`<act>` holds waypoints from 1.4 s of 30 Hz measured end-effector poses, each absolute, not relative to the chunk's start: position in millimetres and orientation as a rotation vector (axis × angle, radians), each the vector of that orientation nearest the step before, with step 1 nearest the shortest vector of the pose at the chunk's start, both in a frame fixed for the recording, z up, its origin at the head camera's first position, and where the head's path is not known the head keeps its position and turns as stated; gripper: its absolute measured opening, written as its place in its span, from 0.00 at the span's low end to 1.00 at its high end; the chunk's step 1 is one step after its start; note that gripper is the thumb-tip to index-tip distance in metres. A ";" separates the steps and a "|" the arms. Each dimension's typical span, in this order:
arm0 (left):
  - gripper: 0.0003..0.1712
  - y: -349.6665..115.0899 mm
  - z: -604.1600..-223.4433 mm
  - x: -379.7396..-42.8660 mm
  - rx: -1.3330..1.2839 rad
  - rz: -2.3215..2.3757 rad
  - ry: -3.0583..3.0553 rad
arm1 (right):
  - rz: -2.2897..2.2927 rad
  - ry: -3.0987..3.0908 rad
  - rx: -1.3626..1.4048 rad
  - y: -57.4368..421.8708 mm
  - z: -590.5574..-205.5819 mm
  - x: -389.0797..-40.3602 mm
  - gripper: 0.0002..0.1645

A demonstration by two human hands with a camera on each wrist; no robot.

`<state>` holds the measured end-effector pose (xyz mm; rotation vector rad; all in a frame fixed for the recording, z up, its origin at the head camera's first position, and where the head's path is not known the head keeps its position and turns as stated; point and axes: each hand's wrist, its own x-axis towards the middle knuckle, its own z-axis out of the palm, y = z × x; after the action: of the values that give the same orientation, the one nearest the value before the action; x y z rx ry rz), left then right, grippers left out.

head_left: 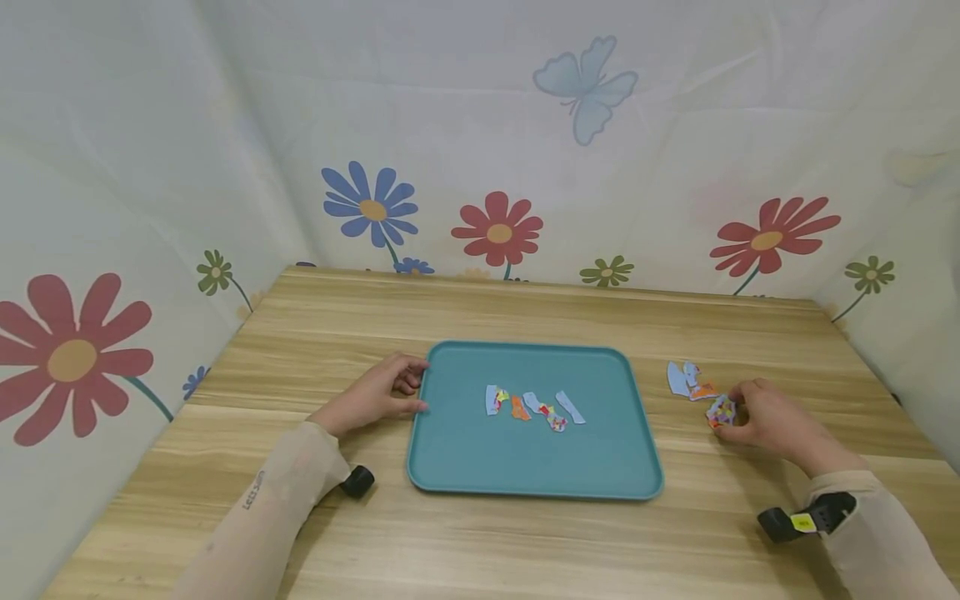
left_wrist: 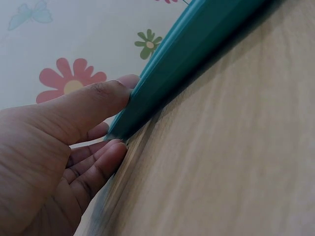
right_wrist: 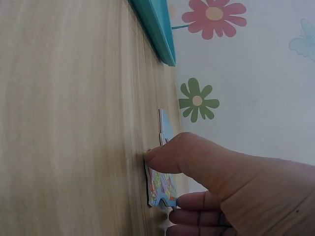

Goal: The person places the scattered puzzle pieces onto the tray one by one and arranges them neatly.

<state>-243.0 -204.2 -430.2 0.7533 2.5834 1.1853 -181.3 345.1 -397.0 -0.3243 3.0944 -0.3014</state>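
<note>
My left hand (head_left: 378, 392) rests at the left edge of a teal tray (head_left: 465, 462). In the left wrist view, the thumb touches the tray's outer wall (left_wrist: 162, 83), and the other fingers are loosely bent beside it. On the tray lie several jigsaw pieces, among them a pale blue strip (head_left: 571, 407) and an orange piece (head_left: 520, 407). Right of the tray, my right hand (head_left: 776, 425) holds a multicoloured puzzle piece (head_left: 721, 412) between thumb and fingers, at the tabletop. The right wrist view shows that piece (right_wrist: 162, 186) under the thumb; the index fingertip is hidden.
Just beyond the held piece lie a light blue piece (head_left: 678, 379), an orange piece (head_left: 703, 392) and another bluish piece (head_left: 691, 372). The wooden table (head_left: 495, 550) meets a flower-patterned cloth (head_left: 420, 108) at its back and sides.
</note>
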 end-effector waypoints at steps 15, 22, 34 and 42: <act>0.39 -204.9 -432.5 -244.1 0.753 1.183 2.591 | -0.258 3.074 -0.293 338.9 -386.1 -177.5 0.38; 0.39 -205.0 -432.6 -244.4 0.752 1.195 2.582 | -0.292 3.091 -0.366 331.4 -377.6 -176.7 0.37; 0.40 -205.2 -431.7 -243.8 0.752 1.194 2.576 | -0.319 3.091 -0.438 310.6 -359.1 -171.4 0.35; 0.39 -204.9 -431.1 -243.4 0.759 1.185 2.581 | -0.358 3.105 -0.583 300.1 -355.6 -170.7 0.33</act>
<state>-243.4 -204.9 -431.1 0.7590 2.5808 1.1847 -170.7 300.1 -355.6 -0.5827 3.1054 -0.3575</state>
